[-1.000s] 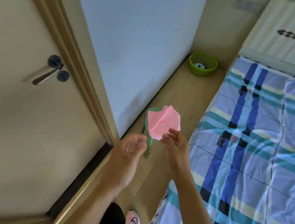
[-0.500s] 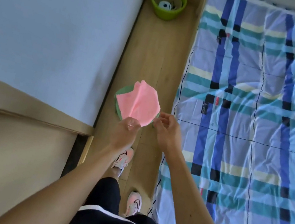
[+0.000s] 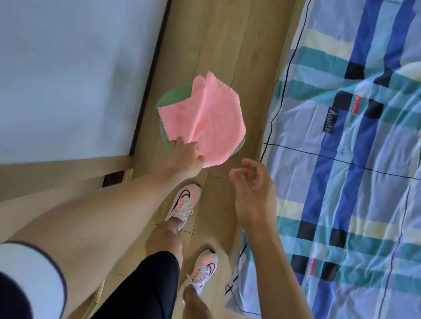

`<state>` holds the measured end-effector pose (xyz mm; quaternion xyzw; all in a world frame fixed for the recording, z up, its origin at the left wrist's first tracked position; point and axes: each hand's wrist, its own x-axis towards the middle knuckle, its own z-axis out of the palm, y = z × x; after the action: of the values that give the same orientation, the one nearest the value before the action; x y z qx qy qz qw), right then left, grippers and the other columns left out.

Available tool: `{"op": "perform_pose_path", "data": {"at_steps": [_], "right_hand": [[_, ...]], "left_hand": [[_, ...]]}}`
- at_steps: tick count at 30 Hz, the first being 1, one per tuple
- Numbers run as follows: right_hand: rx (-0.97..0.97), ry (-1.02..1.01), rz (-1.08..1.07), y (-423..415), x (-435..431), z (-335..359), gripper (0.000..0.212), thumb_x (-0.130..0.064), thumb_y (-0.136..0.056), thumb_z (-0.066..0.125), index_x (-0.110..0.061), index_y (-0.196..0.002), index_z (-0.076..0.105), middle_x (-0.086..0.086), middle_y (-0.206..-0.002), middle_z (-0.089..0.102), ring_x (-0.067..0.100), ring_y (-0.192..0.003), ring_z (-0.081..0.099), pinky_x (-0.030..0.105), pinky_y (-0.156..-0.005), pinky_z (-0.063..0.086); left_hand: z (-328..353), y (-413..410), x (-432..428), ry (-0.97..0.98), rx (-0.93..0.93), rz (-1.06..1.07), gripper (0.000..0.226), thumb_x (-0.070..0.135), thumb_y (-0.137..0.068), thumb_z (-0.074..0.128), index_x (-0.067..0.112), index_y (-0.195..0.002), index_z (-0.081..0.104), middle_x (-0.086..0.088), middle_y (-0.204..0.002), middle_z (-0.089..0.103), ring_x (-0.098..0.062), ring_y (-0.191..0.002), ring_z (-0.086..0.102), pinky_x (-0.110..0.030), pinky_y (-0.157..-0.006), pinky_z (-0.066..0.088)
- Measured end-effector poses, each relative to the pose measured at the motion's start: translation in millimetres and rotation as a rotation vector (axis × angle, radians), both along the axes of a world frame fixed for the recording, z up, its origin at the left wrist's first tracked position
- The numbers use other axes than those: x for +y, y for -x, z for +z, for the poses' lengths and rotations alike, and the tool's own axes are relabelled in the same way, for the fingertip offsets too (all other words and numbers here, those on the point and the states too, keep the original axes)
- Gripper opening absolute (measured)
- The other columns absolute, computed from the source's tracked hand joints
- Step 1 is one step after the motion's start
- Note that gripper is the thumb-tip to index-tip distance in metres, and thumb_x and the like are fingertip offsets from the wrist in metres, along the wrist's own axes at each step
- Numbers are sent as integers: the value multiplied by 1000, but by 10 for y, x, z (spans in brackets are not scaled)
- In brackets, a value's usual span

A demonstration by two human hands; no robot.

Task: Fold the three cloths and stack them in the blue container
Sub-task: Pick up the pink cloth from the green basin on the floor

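Observation:
A pink cloth (image 3: pixel 205 119) hangs spread out above the wooden floor, with a green cloth (image 3: pixel 171 97) showing behind its left and lower edges. My left hand (image 3: pixel 186 154) grips the two cloths at their lower edge. To the right, my right hand (image 3: pixel 251 185) hovers apart from the cloths with loosely curled fingers and holds nothing. No blue container is in view.
A bed with a blue, teal and yellow plaid cover (image 3: pixel 371 158) fills the right side. A white wall (image 3: pixel 57 36) and a wooden door frame (image 3: pixel 35 169) stand on the left. A narrow strip of wooden floor (image 3: pixel 226 22) runs between them, with my feet in white shoes (image 3: pixel 182 202).
My right hand has let go of the cloths and drawn back to the right. My left hand now holds them alone. The view has tilted further down toward the floor.

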<state>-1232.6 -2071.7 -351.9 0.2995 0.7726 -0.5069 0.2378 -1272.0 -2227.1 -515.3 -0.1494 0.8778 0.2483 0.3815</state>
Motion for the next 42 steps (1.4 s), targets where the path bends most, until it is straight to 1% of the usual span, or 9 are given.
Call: {"op": "perform_pose_path", "data": {"at_steps": [5,9,12,14,18,23,28,36,42], "right_hand": [[-38,-24,-60,20,58,-202,31,-34,-92,62,-29,-122,59,-11,-105,68,3,-86,63,23,-72,45],[-44,-5,-88,52,28,-267,29,-32,-92,63,-30,-121,60,-11,-103,67,-3,-79,62,20,-71,45],[-30,16,-113,100,30,-253,21,-30,-92,63,-33,-112,59,-11,-99,68,-8,-70,59,17,-66,43],[-16,21,-133,109,45,-241,18,-28,-92,62,-34,-109,58,-9,-97,69,-7,-69,59,12,-63,43],[-10,25,-165,59,59,-216,27,-29,-93,62,-27,-120,59,-7,-101,69,-9,-73,60,15,-67,44],[13,49,-217,-71,46,-23,32,-31,-92,62,-25,-123,59,-2,-104,69,3,-81,62,20,-71,44],[86,63,-286,-272,76,331,37,-41,-84,61,-30,-119,58,-5,-105,67,5,-90,64,23,-78,46],[230,-5,-414,-1089,484,1161,34,-36,-89,62,-30,-122,58,-12,-105,66,9,-94,67,28,-78,53],[331,-57,-622,-2165,907,1629,32,-26,-95,62,-26,-126,58,-10,-112,64,-5,-93,63,10,-69,48]], "left_hand": [[-412,144,-39,51,-126,-157,61,45,-98,44,27,-154,27,-13,-164,-4,-46,-149,0,-56,-117,29],[-583,196,-118,61,-175,-200,73,48,-97,45,19,-157,15,-9,-162,-7,-45,-148,2,-56,-118,28],[-635,247,-202,97,-215,-322,71,50,-97,42,25,-156,13,-11,-161,-10,-49,-146,4,-56,-117,29],[-668,289,-228,124,-215,-417,69,51,-97,42,26,-155,15,-14,-160,-6,-52,-144,7,-58,-116,30],[-607,349,-242,135,-147,-354,71,48,-98,42,3,-150,24,-16,-159,12,-49,-145,13,-58,-115,31],[-136,316,-223,-36,194,-237,56,41,-96,47,3,-138,45,-13,-146,42,-37,-129,43,-48,-106,41],[694,158,-36,-300,494,-108,45,27,-99,54,0,-135,54,-10,-141,52,-24,-130,48,-32,-111,38],[1972,-529,514,-490,703,-95,32,29,-93,61,12,-119,68,-3,-123,67,-20,-115,62,-47,-100,49],[2951,-1347,1068,-669,730,-208,29,19,-93,64,8,-119,68,-2,-118,69,-15,-110,65,-34,-97,52]]}}
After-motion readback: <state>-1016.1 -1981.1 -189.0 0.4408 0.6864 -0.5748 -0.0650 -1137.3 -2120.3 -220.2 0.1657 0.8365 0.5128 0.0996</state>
